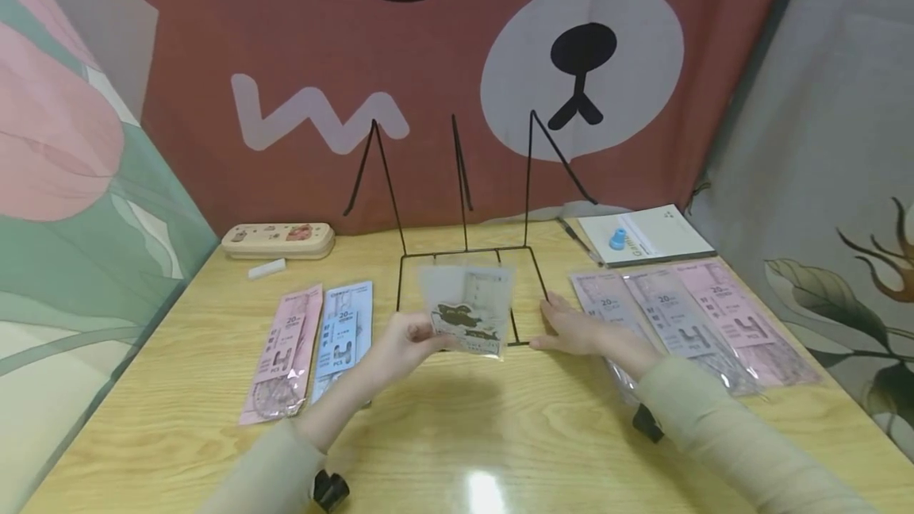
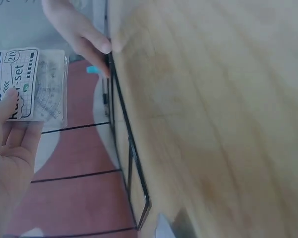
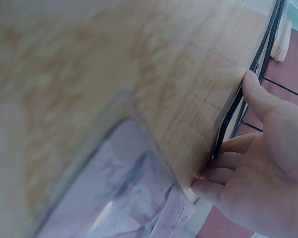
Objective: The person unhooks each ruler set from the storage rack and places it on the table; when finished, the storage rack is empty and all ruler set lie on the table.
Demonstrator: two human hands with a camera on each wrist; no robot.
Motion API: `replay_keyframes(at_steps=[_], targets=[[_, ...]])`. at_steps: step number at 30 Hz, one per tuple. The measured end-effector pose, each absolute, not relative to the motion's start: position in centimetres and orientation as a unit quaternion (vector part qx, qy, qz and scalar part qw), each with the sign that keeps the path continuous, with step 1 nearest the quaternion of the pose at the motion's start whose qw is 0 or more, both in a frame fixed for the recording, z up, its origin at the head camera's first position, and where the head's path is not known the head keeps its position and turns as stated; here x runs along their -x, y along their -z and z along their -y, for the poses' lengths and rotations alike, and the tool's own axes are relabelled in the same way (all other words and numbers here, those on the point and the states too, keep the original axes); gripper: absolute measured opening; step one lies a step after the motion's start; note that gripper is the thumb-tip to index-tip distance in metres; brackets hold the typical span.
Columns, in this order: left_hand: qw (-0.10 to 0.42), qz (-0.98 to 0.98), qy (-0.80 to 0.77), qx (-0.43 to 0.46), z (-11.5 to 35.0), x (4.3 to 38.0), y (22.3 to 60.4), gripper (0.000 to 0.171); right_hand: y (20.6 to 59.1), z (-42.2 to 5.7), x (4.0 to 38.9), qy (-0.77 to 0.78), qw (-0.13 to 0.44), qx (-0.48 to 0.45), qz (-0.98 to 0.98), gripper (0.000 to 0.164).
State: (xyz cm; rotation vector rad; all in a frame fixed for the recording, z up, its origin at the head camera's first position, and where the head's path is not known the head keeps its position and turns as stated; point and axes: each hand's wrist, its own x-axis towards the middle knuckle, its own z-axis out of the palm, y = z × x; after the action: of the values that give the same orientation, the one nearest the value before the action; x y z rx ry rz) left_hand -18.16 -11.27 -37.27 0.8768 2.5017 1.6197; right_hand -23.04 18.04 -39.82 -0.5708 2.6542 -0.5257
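Note:
My left hand (image 1: 408,349) pinches a ruler set (image 1: 467,312) in a clear sleeve, thumb on its face, over the front of a black wire rack (image 1: 466,251). In the left wrist view the ruler set (image 2: 50,91) shows a printed "Ruler set" label and a transparent protractor. The rack lies with its base on the table and three bent wire prongs rising at the back. My right hand (image 1: 574,329) grips the rack's front right corner. In the right wrist view its thumb is on the front wire and the fingers curl by the corner.
Left of the rack lie a pink pack (image 1: 284,347) and a blue pack (image 1: 344,331). Several more packs (image 1: 667,308) lie overlapping at right, below a notebook (image 1: 660,232), a blue cap-like piece (image 1: 617,239) and a pen (image 1: 577,238). A pencil case (image 1: 278,238) and white eraser (image 1: 267,269) sit back left.

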Motion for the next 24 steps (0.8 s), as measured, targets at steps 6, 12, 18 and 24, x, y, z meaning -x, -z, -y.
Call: replay_keyframes(at_steps=[6, 12, 18, 24], targets=[[0.015, -0.805, -0.519, -0.289, 16.0, 16.1, 37.1, 0.016, 40.0, -18.0, 23.0, 0.195, 0.191, 0.203, -0.940, 0.084], [-0.042, -0.825, -0.508, -0.244, 23.2, 14.0, 36.5, 0.015, 39.9, -18.0, 23.0, 0.194, 0.192, 0.202, -0.941, 0.085], [-0.159, -0.852, -0.483, -0.122, 30.5, 12.6, 35.7, 0.023, 39.8, -18.1, 23.1, 0.194, 0.193, 0.200, -0.941, 0.084], [-0.078, -0.893, -0.441, 0.037, 36.7, 11.8, 35.5, 0.015, 39.8, -18.1, 23.1, 0.194, 0.196, 0.197, -0.941, 0.084]])
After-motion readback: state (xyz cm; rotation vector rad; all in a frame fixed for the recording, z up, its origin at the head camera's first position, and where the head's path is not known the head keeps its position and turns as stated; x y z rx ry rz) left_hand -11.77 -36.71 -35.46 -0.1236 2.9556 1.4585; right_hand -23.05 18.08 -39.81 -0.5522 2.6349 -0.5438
